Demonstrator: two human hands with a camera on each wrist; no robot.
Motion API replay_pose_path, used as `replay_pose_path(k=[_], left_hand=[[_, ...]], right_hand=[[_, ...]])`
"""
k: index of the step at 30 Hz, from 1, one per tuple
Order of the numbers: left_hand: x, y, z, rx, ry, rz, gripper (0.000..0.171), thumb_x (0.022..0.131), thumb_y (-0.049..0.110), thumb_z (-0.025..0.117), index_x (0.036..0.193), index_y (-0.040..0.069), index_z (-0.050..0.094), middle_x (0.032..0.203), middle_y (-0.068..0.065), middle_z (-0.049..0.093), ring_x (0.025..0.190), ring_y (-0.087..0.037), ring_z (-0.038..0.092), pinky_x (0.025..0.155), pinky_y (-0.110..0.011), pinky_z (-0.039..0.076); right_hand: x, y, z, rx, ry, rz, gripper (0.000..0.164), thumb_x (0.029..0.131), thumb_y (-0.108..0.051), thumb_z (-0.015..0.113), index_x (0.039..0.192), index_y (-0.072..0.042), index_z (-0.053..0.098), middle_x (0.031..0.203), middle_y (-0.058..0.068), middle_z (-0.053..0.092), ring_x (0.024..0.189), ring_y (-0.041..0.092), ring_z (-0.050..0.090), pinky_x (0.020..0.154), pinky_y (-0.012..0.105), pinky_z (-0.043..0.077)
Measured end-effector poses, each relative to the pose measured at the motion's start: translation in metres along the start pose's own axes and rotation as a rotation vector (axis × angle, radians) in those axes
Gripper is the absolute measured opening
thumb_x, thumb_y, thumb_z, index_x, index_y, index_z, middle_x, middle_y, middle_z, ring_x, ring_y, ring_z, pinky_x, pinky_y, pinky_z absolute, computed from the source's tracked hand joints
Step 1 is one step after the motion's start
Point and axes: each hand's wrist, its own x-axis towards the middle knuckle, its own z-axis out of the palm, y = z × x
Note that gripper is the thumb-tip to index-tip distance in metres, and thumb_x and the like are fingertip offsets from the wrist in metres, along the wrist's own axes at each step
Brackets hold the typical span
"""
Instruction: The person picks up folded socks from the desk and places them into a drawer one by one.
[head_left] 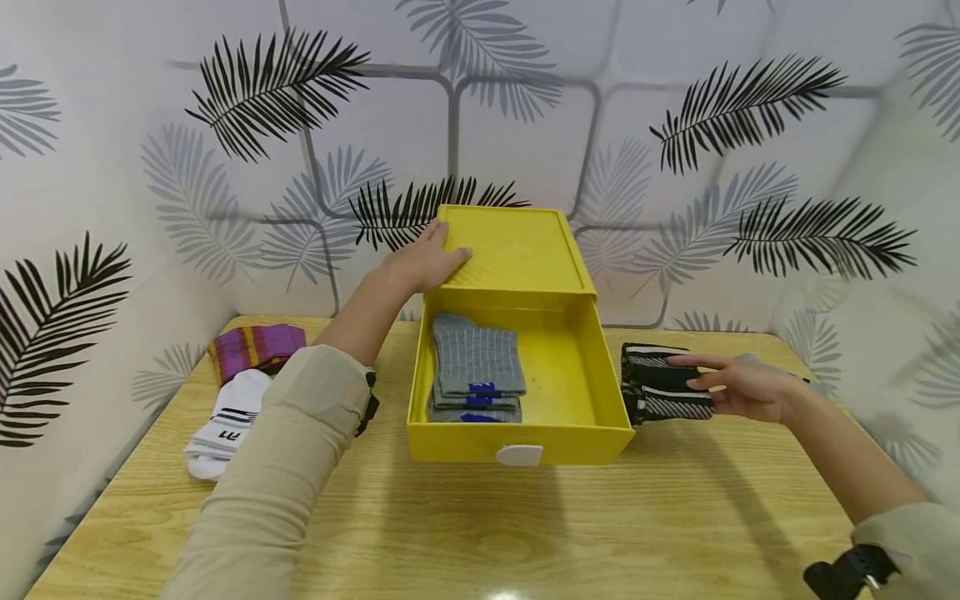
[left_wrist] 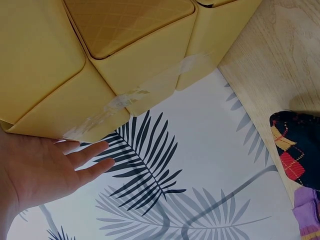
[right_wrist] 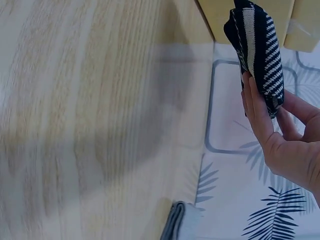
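My left hand (head_left: 423, 260) rests on the upper left edge of a yellow storage box (head_left: 517, 242), thumb on its top. In the left wrist view, that hand's straight fingers (left_wrist: 90, 155) reach along the box's side. The drawer (head_left: 573, 367) stands pulled out at the front, with a stack of folded grey socks (head_left: 480, 362) in its left half. Just right of the drawer, my right hand (head_left: 750, 389) holds the right end of folded black-and-white striped socks (head_left: 660, 383). The right wrist view shows these striped socks (right_wrist: 262, 55) between fingers and thumb.
White socks (head_left: 228, 425) with black stripes and purple-and-orange socks (head_left: 258, 348) lie left on the wooden table (head_left: 480, 525). An argyle sock (left_wrist: 295, 150) lies beside them. Folded grey fabric (right_wrist: 175, 220) is at the far right. Patterned wall covering (head_left: 525, 142) stands close behind the box.
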Motion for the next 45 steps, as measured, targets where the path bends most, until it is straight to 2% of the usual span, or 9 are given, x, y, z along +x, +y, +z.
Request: replay_pose_path(k=[7, 12, 17, 19, 31, 35, 38, 41, 45], left_hand=[[0.0, 0.0, 0.0, 0.003, -0.008, 0.007, 0.07, 0.097, 0.051, 0.022, 0.148, 0.012, -0.006, 0.152, -0.003, -0.012, 0.137, -0.029, 0.007, 0.106, -0.052, 0.009], [0.0, -0.001, 0.0, 0.011, -0.007, 0.015, 0.07, 0.097, 0.051, 0.022, 0.148, 0.011, -0.006, 0.152, -0.004, -0.012, 0.137, -0.028, 0.006, 0.106, -0.05, 0.012], [0.0, 0.0, 0.0, 0.007, -0.009, 0.015, 0.07, 0.097, 0.05, 0.022, 0.148, 0.011, -0.005, 0.152, -0.003, -0.012, 0.137, -0.027, 0.004, 0.106, -0.049, 0.012], [0.001, 0.0, 0.0, 0.007, -0.008, 0.016, 0.07, 0.097, 0.05, 0.022, 0.148, 0.011, -0.005, 0.152, -0.003, -0.012, 0.137, -0.027, 0.005, 0.106, -0.049, 0.012], [0.0, -0.001, 0.0, 0.011, -0.003, 0.021, 0.069, 0.098, 0.05, 0.022, 0.147, 0.01, -0.005, 0.152, -0.004, -0.012, 0.137, -0.027, 0.004, 0.107, -0.048, 0.011], [0.001, -0.001, 0.0, 0.011, 0.001, 0.02, 0.069, 0.098, 0.05, 0.023, 0.148, 0.01, -0.005, 0.152, -0.004, -0.011, 0.137, -0.027, 0.004, 0.107, -0.048, 0.012], [0.002, -0.001, 0.001, 0.006, 0.001, 0.017, 0.07, 0.097, 0.05, 0.023, 0.148, 0.011, -0.005, 0.152, -0.003, -0.011, 0.137, -0.027, 0.004, 0.107, -0.048, 0.012], [0.002, -0.001, 0.001, 0.005, 0.0, 0.017, 0.07, 0.097, 0.051, 0.022, 0.148, 0.011, -0.005, 0.152, -0.003, -0.011, 0.137, -0.027, 0.004, 0.107, -0.048, 0.012], [0.002, -0.001, 0.001, 0.011, 0.001, 0.024, 0.07, 0.097, 0.05, 0.022, 0.147, 0.01, -0.005, 0.152, -0.004, -0.011, 0.137, -0.027, 0.005, 0.107, -0.048, 0.012]], right_hand=[[-0.015, -0.012, 0.001, 0.005, 0.003, -0.053, 0.036, 0.093, -0.006, 0.052, 0.115, -0.033, 0.061, 0.143, 0.013, 0.001, 0.053, 0.007, 0.032, 0.053, 0.021, 0.038], [-0.025, -0.025, 0.0, -0.002, 0.004, -0.106, 0.038, 0.093, -0.005, 0.051, 0.117, -0.031, 0.062, 0.123, 0.007, 0.027, 0.053, 0.01, 0.025, 0.051, 0.024, 0.03], [-0.034, -0.038, 0.001, 0.035, -0.051, -0.109, 0.039, 0.096, -0.004, 0.047, 0.119, -0.032, 0.061, 0.117, 0.006, 0.021, 0.056, 0.012, 0.026, 0.053, 0.026, 0.031], [-0.037, -0.043, 0.003, 0.033, -0.061, -0.109, 0.039, 0.096, -0.005, 0.046, 0.119, -0.033, 0.06, 0.127, 0.006, 0.01, 0.057, 0.011, 0.028, 0.054, 0.025, 0.033], [-0.052, -0.067, 0.02, 0.036, -0.082, -0.161, 0.041, 0.097, -0.004, 0.045, 0.128, -0.028, 0.056, 0.13, 0.006, 0.014, 0.06, 0.009, 0.037, 0.055, 0.023, 0.039], [-0.057, -0.077, 0.027, 0.046, -0.124, -0.181, 0.042, 0.097, -0.003, 0.042, 0.127, -0.028, 0.056, 0.112, 0.006, 0.035, 0.06, 0.01, 0.038, 0.055, 0.023, 0.04], [-0.06, -0.084, 0.032, 0.04, -0.154, -0.205, 0.043, 0.098, -0.002, 0.04, 0.129, -0.027, 0.055, 0.096, 0.004, 0.041, 0.06, 0.011, 0.039, 0.055, 0.023, 0.04], [-0.064, -0.091, 0.037, 0.034, -0.164, -0.228, 0.044, 0.098, -0.001, 0.039, 0.131, -0.026, 0.053, 0.105, 0.004, 0.04, 0.06, 0.01, 0.041, 0.054, 0.022, 0.04], [-0.068, -0.103, 0.043, 0.042, -0.167, -0.245, 0.044, 0.098, -0.001, 0.039, 0.132, -0.026, 0.052, 0.129, 0.003, 0.024, 0.062, 0.01, 0.045, 0.054, 0.02, 0.043]])
